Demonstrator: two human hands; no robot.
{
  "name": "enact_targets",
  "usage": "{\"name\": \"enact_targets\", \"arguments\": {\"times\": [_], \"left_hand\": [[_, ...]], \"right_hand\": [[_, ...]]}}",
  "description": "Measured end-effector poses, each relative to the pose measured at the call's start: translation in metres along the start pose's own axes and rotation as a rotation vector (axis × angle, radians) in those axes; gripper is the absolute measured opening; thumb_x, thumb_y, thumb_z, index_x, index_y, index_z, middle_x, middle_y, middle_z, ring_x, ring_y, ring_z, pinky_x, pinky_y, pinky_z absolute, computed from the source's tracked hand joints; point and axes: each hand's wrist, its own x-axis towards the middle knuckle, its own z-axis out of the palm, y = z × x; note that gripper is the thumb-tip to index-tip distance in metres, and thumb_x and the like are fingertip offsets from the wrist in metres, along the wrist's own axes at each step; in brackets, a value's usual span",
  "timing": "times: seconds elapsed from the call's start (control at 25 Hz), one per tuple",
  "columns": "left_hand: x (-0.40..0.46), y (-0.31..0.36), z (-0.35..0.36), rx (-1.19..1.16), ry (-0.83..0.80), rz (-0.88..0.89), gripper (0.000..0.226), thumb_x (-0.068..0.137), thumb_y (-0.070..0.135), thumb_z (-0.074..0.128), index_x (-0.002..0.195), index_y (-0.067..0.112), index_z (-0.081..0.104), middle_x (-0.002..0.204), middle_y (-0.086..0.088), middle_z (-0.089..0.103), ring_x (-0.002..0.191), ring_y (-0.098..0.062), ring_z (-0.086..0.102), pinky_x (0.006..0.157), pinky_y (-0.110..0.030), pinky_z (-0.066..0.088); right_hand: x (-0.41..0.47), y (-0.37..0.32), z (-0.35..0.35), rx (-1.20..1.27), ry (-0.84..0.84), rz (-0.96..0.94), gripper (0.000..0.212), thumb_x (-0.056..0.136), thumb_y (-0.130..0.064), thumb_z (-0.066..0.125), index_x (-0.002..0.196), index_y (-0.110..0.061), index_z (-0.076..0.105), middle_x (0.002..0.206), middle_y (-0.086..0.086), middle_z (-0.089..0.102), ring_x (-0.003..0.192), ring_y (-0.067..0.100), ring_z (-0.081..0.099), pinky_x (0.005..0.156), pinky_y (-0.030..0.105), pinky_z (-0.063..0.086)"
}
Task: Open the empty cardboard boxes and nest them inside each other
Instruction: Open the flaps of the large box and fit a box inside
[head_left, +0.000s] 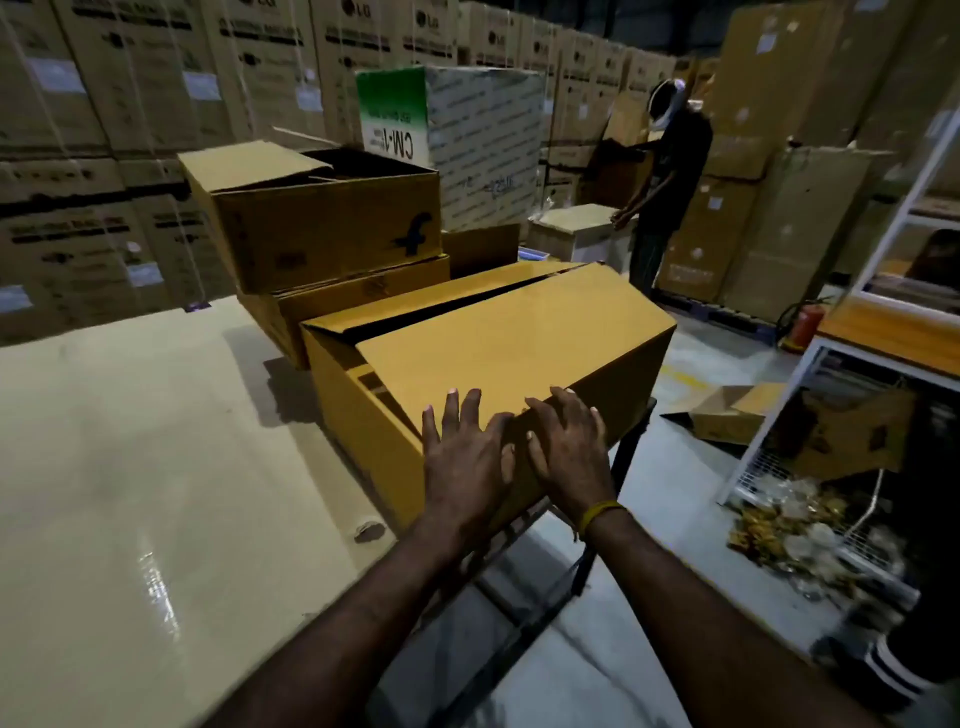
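Box (498, 332) smooth tan cardboard, slight sheen; table (130, 467) glossy beige

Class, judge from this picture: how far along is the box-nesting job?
Done: the top box on the rear stack has its flaps open. In hand: left hand and right hand rest on the near box, flaps nearly closed. Left: opening it and nesting the boxes.
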Motion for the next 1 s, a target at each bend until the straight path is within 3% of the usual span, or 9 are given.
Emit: {"name": "enact_targets", "arguments": {"times": [0.24, 0.4, 0.72, 0.88, 1.0], "left_hand": [[0.043, 0.021, 0.025, -0.016, -0.021, -0.025, 0.052, 0.096, 0.047, 0.050, 0.146, 0.036, 0.036, 0.161, -0.009, 0.017, 0.151, -0.033, 0.006, 0.118, -0.053, 0.012], [0.062, 0.030, 0.035, 0.014, -0.027, -0.072, 0.050, 0.096, 0.049, 0.049, 0.144, 0.040, 0.037, 0.160, -0.009, 0.017, 0.150, -0.034, 0.007, 0.118, -0.054, 0.009], [0.093, 0.063, 0.059, 0.148, -0.011, -0.259, 0.056, 0.095, 0.061, 0.040, 0.147, 0.042, 0.031, 0.161, -0.008, 0.017, 0.149, -0.039, 0.008, 0.114, -0.064, 0.004], [0.106, 0.085, 0.072, 0.218, -0.001, -0.417, 0.060, 0.092, 0.069, 0.037, 0.145, 0.041, 0.039, 0.156, -0.006, 0.032, 0.146, -0.042, 0.022, 0.112, -0.068, 0.013], [0.108, 0.086, 0.080, 0.259, 0.038, -0.453, 0.066, 0.088, 0.073, 0.032, 0.140, 0.035, 0.048, 0.149, -0.004, 0.044, 0.140, -0.040, 0.036, 0.109, -0.067, 0.024]], "right_hand": [[0.027, 0.060, 0.017, 0.029, -0.075, 0.022, 0.044, 0.097, -0.040, 0.053, 0.139, -0.030, 0.046, 0.150, 0.009, 0.035, 0.142, 0.028, 0.031, 0.112, 0.061, 0.027], [0.051, 0.089, 0.027, 0.093, -0.092, -0.020, 0.053, 0.093, -0.060, 0.038, 0.140, -0.034, 0.043, 0.151, 0.006, 0.031, 0.143, 0.026, 0.028, 0.115, 0.062, 0.018], [0.092, 0.154, 0.051, 0.189, -0.063, -0.188, 0.064, 0.089, -0.073, 0.039, 0.142, -0.038, 0.040, 0.156, 0.008, 0.030, 0.148, 0.028, 0.022, 0.113, 0.067, 0.015], [0.108, 0.197, 0.061, 0.205, -0.016, -0.215, 0.065, 0.088, -0.076, 0.035, 0.140, -0.038, 0.045, 0.154, 0.009, 0.034, 0.146, 0.031, 0.025, 0.112, 0.068, 0.018], [0.134, 0.253, 0.064, 0.275, -0.054, -0.090, 0.075, 0.080, -0.085, 0.036, 0.137, -0.038, 0.050, 0.155, 0.009, 0.032, 0.148, 0.032, 0.017, 0.113, 0.068, 0.011]]}}
